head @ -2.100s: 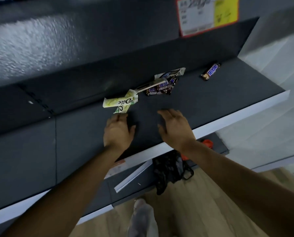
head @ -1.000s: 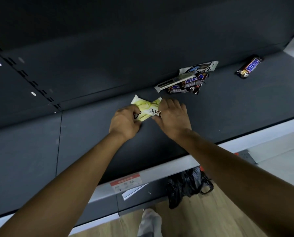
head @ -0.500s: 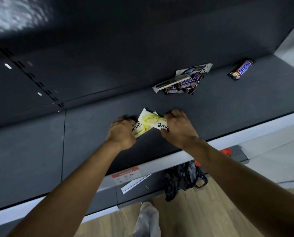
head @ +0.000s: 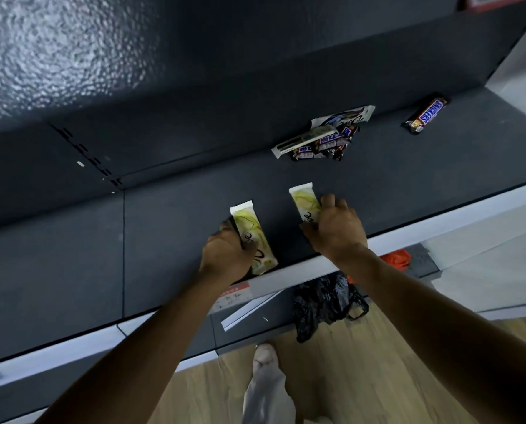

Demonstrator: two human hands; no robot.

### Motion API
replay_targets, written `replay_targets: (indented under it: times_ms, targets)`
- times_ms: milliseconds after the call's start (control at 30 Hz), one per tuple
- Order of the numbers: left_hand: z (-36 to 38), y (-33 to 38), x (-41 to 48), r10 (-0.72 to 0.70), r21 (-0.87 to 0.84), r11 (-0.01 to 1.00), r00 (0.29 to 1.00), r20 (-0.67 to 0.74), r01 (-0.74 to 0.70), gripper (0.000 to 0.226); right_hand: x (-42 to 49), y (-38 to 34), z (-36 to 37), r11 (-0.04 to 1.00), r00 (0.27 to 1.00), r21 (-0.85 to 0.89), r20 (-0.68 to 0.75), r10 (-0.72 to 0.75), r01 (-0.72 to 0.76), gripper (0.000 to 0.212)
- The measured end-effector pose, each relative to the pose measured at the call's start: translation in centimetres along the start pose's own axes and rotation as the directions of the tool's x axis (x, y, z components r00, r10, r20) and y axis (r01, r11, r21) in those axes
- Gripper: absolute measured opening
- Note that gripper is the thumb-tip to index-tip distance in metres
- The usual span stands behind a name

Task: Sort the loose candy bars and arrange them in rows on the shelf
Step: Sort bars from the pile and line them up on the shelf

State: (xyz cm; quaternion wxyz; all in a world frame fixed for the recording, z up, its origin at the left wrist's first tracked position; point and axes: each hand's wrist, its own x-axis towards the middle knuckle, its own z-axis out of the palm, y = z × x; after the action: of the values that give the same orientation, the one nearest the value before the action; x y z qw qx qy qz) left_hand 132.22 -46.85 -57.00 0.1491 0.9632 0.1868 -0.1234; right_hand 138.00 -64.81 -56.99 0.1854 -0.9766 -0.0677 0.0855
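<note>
Whereas half a second ago both hands pinched the two yellow bars together in one overlapping bundle, the bundle is now split and each hand has its own bar. The left grip [head: 225, 255] curls round the left yellow bar [head: 252, 237], fingers along the bar's outer edge and thumb across its face. The bar's near end reaches the front lip of the shelf [head: 163, 240]. The right grip [head: 335, 231] pinches the right yellow bar [head: 306, 206] by its near half, with fingertips on the outer edge and thumb at the inner side. Both bars now point lengthwise toward the back of the shelf, roughly parallel, with a bare strip of shelf between them. Whether either bar lies flat on the shelf cannot be told.

Beyond the right grip, toward the back wall, the pile of bars [head: 319, 139] lies as before, and the lone Snickers bar [head: 425, 116] sits farther out to that grip's right. Below the right wrist a black bag [head: 326, 304] rests on the lower level.
</note>
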Motion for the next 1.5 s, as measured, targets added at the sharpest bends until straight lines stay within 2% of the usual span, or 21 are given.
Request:
replay_targets:
  times_ms: [100,133,167,233,300,367,433,500,600,733,800,900,1067,1200,1333,1500]
  targets:
    - [0.3,0.1,-0.2,0.102,-0.195,0.976,0.995,-0.006,-0.101,0.034,0.2,-0.5,-0.1,1.0,0.999,-0.002,0.035,0.012,-0.012,0.048]
    - [0.2,0.0,-0.2,0.133,-0.184,0.973,0.99,-0.048,-0.14,0.035,0.3,-0.7,-0.2,1.0,0.999,-0.003,0.04,0.002,-0.002,0.042]
    - [0.0,-0.1,-0.1,0.18,-0.105,0.976,0.978,-0.104,-0.191,0.039,0.4,-0.7,-0.2,1.0,0.999,-0.012,0.034,-0.017,0.018,0.037]
    - [-0.4,-0.4,0.2,0.323,0.044,0.946,0.929,-0.181,-0.321,0.059,0.7,-0.5,-0.4,0.994,0.996,-0.064,-0.001,-0.088,0.088,0.032]
    - [-0.9,-0.4,0.8,0.446,0.177,0.889,0.887,-0.118,-0.423,0.083,1.1,0.0,-0.5,0.966,0.977,-0.149,-0.008,-0.213,0.209,0.046]
    - [-1.3,-0.2,1.6,0.492,0.315,0.824,0.87,0.014,-0.471,0.096,1.8,0.3,-0.6,0.901,0.93,-0.231,0.095,-0.354,0.366,0.064]
    - [-1.5,0.0,2.3,0.515,0.386,0.763,0.849,0.122,-0.518,0.095,2.4,0.3,-0.5,0.822,0.871,-0.296,0.241,-0.429,0.487,0.074]
    - [-1.5,-0.1,2.8,0.539,0.386,0.728,0.821,0.187,-0.566,0.088,2.8,0.3,-0.3,0.791,0.84,-0.309,0.328,-0.432,0.527,0.072]
    - [-1.4,-1.0,3.5,0.525,0.344,0.755,0.829,0.194,-0.558,0.077,3.1,0.6,-0.1,0.829,0.856,-0.272,0.334,-0.394,0.488,0.063]
    - [-1.8,-2.1,4.0,0.518,0.302,0.788,0.843,0.149,-0.537,0.058,3.5,1.1,-0.4,0.874,0.906,-0.273,0.256,-0.335,0.401,0.058]
    - [-2.2,-2.4,4.0,0.501,0.291,0.804,0.854,0.141,-0.52,0.053,3.4,1.2,-0.8,0.89,0.931,-0.289,0.206,-0.301,0.352,0.049]
    - [-2.3,-2.7,3.7,0.469,0.259,0.837,0.876,0.116,-0.482,0.053,3.0,1.1,-1.1,0.902,0.946,-0.298,0.179,-0.269,0.313,0.042]
    - [-1.6,-3.1,2.8,0.396,0.167,0.897,0.912,0.109,-0.41,0.068,2.8,1.2,-1.2,0.946,0.954,-0.197,0.21,-0.215,0.257,0.042]
    - [-1.3,-2.8,1.9,0.375,0.163,0.909,0.924,0.078,-0.383,0.059,2.4,1.3,-1.3,0.947,0.954,-0.178,0.186,-0.236,0.269,0.027]
    - [-1.4,-2.5,1.0,0.413,0.221,0.884,0.91,0.039,-0.411,0.056,1.6,1.7,-1.4,0.947,0.961,-0.178,0.121,-0.249,0.267,0.032]
    - [-1.8,-2.5,-0.4,0.439,0.202,0.889,0.891,-0.114,-0.411,0.052,0.6,2.0,-1.8,0.948,0.956,-0.123,0.036,-0.291,0.293,0.042]
